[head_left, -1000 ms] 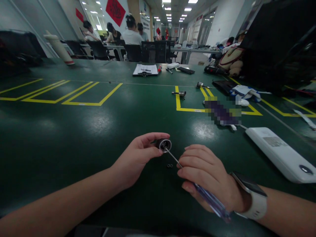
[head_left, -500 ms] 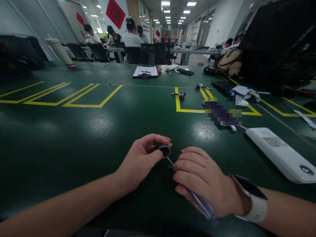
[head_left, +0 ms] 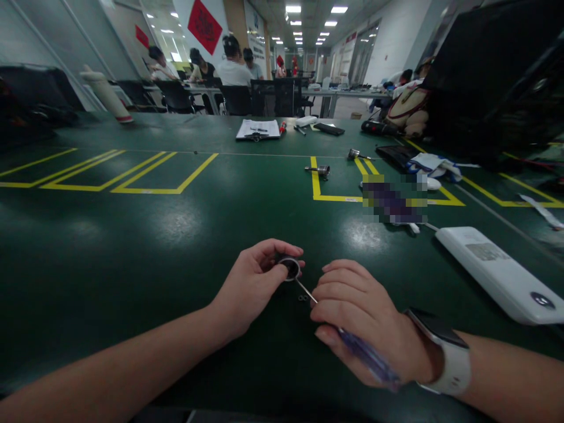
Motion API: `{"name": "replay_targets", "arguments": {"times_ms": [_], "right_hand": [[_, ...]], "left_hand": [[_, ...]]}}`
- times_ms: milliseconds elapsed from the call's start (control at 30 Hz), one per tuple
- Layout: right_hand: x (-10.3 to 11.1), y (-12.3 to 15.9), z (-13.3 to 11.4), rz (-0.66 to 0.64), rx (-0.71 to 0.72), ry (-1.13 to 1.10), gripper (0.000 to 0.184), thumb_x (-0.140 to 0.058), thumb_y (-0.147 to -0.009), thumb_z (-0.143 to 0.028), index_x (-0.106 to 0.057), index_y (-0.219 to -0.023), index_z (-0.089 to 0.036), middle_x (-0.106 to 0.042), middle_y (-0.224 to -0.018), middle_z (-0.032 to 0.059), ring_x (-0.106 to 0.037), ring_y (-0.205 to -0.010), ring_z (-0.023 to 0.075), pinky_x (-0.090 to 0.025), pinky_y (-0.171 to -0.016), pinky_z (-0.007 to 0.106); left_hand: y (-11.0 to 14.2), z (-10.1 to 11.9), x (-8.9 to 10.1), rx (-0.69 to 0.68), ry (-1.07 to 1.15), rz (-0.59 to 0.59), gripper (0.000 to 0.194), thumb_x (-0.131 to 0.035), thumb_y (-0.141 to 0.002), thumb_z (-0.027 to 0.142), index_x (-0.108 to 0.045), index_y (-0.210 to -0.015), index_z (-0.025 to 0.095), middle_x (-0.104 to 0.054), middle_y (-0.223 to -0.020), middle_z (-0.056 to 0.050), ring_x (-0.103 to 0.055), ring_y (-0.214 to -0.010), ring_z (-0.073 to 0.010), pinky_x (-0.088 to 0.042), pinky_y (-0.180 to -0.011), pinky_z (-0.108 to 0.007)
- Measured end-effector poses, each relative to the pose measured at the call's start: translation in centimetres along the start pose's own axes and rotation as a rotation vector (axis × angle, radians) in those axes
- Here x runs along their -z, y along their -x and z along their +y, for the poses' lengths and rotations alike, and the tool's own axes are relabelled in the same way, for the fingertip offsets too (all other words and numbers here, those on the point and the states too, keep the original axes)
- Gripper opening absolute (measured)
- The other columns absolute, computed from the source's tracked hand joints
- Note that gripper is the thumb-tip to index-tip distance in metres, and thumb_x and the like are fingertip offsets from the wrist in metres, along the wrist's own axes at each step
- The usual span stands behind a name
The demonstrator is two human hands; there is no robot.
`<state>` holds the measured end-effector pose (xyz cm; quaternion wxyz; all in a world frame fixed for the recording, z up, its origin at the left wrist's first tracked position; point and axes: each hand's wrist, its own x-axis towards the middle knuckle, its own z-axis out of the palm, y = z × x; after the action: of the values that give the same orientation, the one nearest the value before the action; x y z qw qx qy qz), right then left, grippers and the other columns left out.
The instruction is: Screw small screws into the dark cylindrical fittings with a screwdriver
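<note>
My left hand (head_left: 255,282) is closed around a small round metal part (head_left: 292,268) with a ring-shaped rim and a dark hollow inside. Its fingers cover much of that part. A screwdriver (head_left: 368,355) with a clear purple handle is gripped in my right hand (head_left: 361,317). Its thin shaft slants up and left, and the tip meets the lower rim of the metal part; whether it enters there I cannot tell. Below the part, tiny metal rings (head_left: 303,298) lie on the green table (head_left: 132,264).
Two metal parts with stems, one nearer (head_left: 318,171) and one farther (head_left: 358,154), lie by the yellow tape. A white power bank (head_left: 502,273) is at right, cabled to a blurred-out object (head_left: 392,200). A clipboard (head_left: 258,128) lies farther back. People sit at distant tables.
The screwdriver's handle end has swung slightly right, and the metal part has shifted a little left in my left hand. Both hands keep their grips.
</note>
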<state>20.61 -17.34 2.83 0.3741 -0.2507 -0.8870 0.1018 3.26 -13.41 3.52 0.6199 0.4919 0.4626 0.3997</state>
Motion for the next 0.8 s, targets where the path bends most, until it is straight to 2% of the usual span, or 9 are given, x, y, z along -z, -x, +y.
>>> {"name": "replay_targets", "arguments": {"times_ms": [67, 167, 233, 300, 433, 567, 733, 800], "right_hand": [[0.2, 0.2, 0.2, 0.117, -0.16, -0.208, 0.01, -0.047, -0.083, -0.017, -0.057, -0.083, -0.016, -0.062, -0.073, 0.0039, -0.058, -0.072, 0.0165, -0.043, -0.083, 0.04], [0.2, 0.4, 1.2, 0.288, -0.538, -0.559, 0.021, -0.043, -0.088, -0.024, -0.056, -0.073, -0.018, -0.057, -0.062, 0.0003, -0.056, -0.065, 0.015, -0.044, -0.079, 0.037], [0.1, 0.4, 2.0, 0.299, -0.741, -0.757, 0.025, -0.045, -0.087, -0.03, -0.055, -0.068, -0.018, -0.054, -0.055, -0.0007, -0.055, -0.06, 0.015, -0.045, -0.073, 0.035], [-0.1, 0.3, 2.7, 0.29, -0.842, -0.877, 0.025, -0.048, -0.085, -0.033, -0.055, -0.067, -0.017, -0.053, -0.052, -0.0015, -0.054, -0.056, 0.0146, -0.045, -0.07, 0.033], [-0.4, 0.5, 3.2, 0.23, -0.833, -0.933, 0.024, -0.049, -0.086, -0.035, -0.057, -0.071, -0.017, -0.054, -0.053, -0.0026, -0.053, -0.057, 0.0136, -0.044, -0.069, 0.031], [-0.5, 0.8, 3.1, 0.161, -0.795, -0.87, 0.025, -0.048, -0.088, -0.035, -0.056, -0.072, -0.018, -0.055, -0.056, -0.0031, -0.053, -0.059, 0.0123, -0.044, -0.07, 0.03], [-0.1, 0.5, 2.2, 0.098, -0.763, -0.633, 0.029, -0.044, -0.089, -0.035, -0.055, -0.068, -0.017, -0.055, -0.058, -0.0017, -0.054, -0.058, 0.0125, -0.044, -0.062, 0.027], [0.2, 0.3, 1.7, 0.089, -0.69, -0.47, 0.028, -0.044, -0.089, -0.031, -0.054, -0.067, -0.018, -0.055, -0.058, -0.0011, -0.054, -0.059, 0.0132, -0.044, -0.062, 0.028]], "left_hand": [[-0.1, 0.0, 0.2, 0.022, 0.013, 0.005, 0.021, -0.063, -0.069, 0.01, -0.061, -0.089, 0.016, -0.067, -0.096, -0.005, -0.062, -0.091, -0.0196, -0.047, -0.084, -0.035], [-0.2, 0.1, 0.5, 0.045, 0.027, 0.019, 0.032, -0.066, -0.066, 0.008, -0.06, -0.096, 0.017, -0.066, -0.101, -0.006, -0.06, -0.097, -0.0197, -0.045, -0.087, -0.033], [-0.2, 0.2, 0.7, 0.067, 0.033, 0.014, 0.035, -0.067, -0.066, 0.009, -0.061, -0.099, 0.018, -0.067, -0.097, -0.005, -0.06, -0.097, -0.0197, -0.044, -0.088, -0.033], [-0.2, 0.2, 0.9, 0.079, 0.052, 0.005, 0.036, -0.069, -0.066, 0.011, -0.061, -0.101, 0.018, -0.068, -0.095, -0.005, -0.06, -0.096, -0.0195, -0.044, -0.088, -0.033], [-0.3, 0.3, 0.9, 0.066, 0.118, 0.019, 0.038, -0.072, -0.064, 0.014, -0.062, -0.101, 0.018, -0.067, -0.098, -0.005, -0.06, -0.097, -0.0204, -0.044, -0.089, -0.035], [-0.4, 0.4, 0.7, 0.047, 0.151, 0.031, 0.035, -0.073, -0.064, 0.014, -0.061, -0.097, 0.016, -0.066, -0.097, -0.005, -0.06, -0.095, -0.0205, -0.046, -0.089, -0.037], [-0.4, 0.5, 0.6, 0.055, 0.165, 0.024, 0.029, -0.071, -0.066, 0.016, -0.062, -0.093, 0.015, -0.067, -0.095, -0.006, -0.06, -0.094, -0.021, -0.047, -0.087, -0.037], [-0.3, 0.5, 0.6, 0.053, 0.185, 0.015, 0.027, -0.07, -0.067, 0.016, -0.063, -0.093, 0.015, -0.066, -0.097, -0.006, -0.06, -0.096, -0.0214, -0.048, -0.087, -0.037]]}}
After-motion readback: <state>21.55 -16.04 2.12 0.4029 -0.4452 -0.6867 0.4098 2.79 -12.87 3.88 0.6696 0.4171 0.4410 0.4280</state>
